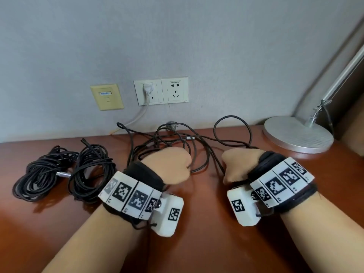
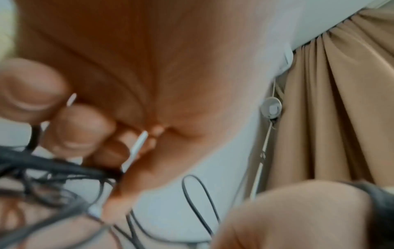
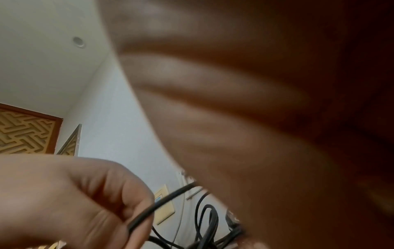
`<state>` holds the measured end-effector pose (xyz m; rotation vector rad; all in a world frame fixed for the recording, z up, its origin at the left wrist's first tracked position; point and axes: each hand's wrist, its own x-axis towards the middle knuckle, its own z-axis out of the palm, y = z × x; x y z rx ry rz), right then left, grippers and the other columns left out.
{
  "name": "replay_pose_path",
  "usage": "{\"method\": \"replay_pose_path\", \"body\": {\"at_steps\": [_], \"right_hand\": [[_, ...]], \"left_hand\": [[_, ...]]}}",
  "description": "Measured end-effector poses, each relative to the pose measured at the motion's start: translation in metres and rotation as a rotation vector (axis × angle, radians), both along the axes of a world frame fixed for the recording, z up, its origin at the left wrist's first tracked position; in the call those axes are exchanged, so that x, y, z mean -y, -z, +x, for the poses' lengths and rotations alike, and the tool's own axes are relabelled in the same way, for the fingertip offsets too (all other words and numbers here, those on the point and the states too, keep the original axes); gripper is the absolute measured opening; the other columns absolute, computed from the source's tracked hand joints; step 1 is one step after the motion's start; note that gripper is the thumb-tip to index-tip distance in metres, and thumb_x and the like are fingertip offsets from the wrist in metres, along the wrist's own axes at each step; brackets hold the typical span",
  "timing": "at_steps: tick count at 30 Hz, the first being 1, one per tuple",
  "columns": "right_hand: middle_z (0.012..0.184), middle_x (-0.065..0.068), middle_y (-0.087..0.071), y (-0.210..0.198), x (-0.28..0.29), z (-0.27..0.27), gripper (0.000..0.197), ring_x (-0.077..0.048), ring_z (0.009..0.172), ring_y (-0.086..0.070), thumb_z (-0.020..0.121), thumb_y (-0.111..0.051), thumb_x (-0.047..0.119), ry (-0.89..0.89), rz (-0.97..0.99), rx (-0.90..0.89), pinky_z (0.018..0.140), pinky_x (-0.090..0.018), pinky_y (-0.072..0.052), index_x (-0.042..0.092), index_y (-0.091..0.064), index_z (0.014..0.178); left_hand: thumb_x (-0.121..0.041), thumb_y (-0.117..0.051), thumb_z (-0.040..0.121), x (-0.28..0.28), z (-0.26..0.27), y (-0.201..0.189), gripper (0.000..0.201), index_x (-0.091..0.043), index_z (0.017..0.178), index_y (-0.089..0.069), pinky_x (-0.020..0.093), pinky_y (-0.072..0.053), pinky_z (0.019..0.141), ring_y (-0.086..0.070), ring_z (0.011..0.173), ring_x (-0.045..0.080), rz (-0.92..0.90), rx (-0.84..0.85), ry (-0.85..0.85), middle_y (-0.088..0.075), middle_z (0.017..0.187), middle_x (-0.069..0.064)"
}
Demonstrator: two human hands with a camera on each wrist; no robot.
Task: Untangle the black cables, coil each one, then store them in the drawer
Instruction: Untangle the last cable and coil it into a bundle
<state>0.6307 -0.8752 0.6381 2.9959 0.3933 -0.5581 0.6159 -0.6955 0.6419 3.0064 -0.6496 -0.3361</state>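
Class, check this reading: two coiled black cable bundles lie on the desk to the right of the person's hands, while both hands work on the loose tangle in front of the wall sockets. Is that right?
Not quite. The two coiled bundles lie left of the hands, as the head view shows. The rest holds: left hand and right hand work on the loose tangle before the wall sockets.

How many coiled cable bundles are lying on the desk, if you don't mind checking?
2: one bundle at far left, a second beside it, nearer the left hand. The tangle behind remains uncoiled.

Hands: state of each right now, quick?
Left hand: closed, gripping strands of the loose black cable.
Right hand: fisted; whether it holds cable cannot be told.
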Motion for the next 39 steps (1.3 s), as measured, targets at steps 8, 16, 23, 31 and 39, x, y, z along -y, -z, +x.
{"method": "replay_pose_path", "body": {"at_steps": [8,16,23,31,39], "right_hand": [[0.063,0.010,-0.057,-0.024,0.017,0.008,0.016,-0.003,0.061,-0.052,0.094,-0.060,0.034,-0.267,0.529,0.361,0.062,-0.023,-0.038,0.027,-0.063,0.080],[0.064,0.013,-0.056,-0.025,0.018,0.011,0.021,0.000,0.063,-0.053,0.094,-0.059,0.032,-0.394,0.730,0.528,0.059,-0.011,-0.036,0.024,-0.058,0.075],[0.073,0.006,-0.065,-0.015,0.040,0.031,0.023,-0.013,0.071,-0.059,0.099,-0.050,0.023,-0.297,0.698,0.602,0.070,-0.025,-0.043,0.024,-0.061,0.079],[0.069,0.006,-0.057,-0.018,0.019,0.018,0.026,-0.025,0.063,-0.057,0.100,-0.043,0.030,-0.345,0.447,0.852,0.069,-0.028,-0.031,0.018,-0.062,0.088],[0.063,0.009,-0.051,-0.015,0.012,0.018,0.027,-0.024,0.061,-0.052,0.096,-0.035,0.036,-0.276,0.397,0.950,0.074,-0.030,-0.014,0.021,-0.054,0.081]], "left_hand": [[-0.023,-0.067,0.087,-0.009,0.000,-0.015,0.059,-0.019,0.141,-0.042,0.029,-0.037,0.104,-0.047,0.122,0.017,-0.456,0.291,-0.047,-0.047,0.133,0.004],[-0.015,-0.044,0.102,-0.001,0.010,-0.007,0.030,-0.004,0.090,-0.069,0.024,-0.037,0.072,-0.057,0.074,0.015,-0.577,0.384,-0.153,-0.059,0.075,-0.005],[-0.007,-0.040,0.102,-0.022,0.018,-0.016,0.027,-0.004,0.095,-0.065,0.028,-0.053,0.078,-0.061,0.078,0.017,-1.124,0.222,-0.530,-0.064,0.087,0.006],[-0.039,-0.062,0.091,-0.002,-0.010,-0.030,0.062,-0.022,0.145,-0.038,0.027,-0.032,0.108,-0.043,0.131,0.015,-0.498,0.429,-0.140,-0.047,0.143,0.000],[-0.025,-0.033,0.106,0.003,-0.005,-0.032,0.036,-0.014,0.077,-0.050,0.030,-0.031,0.058,-0.046,0.065,0.016,-0.576,0.501,-0.176,-0.047,0.070,-0.001]]}}
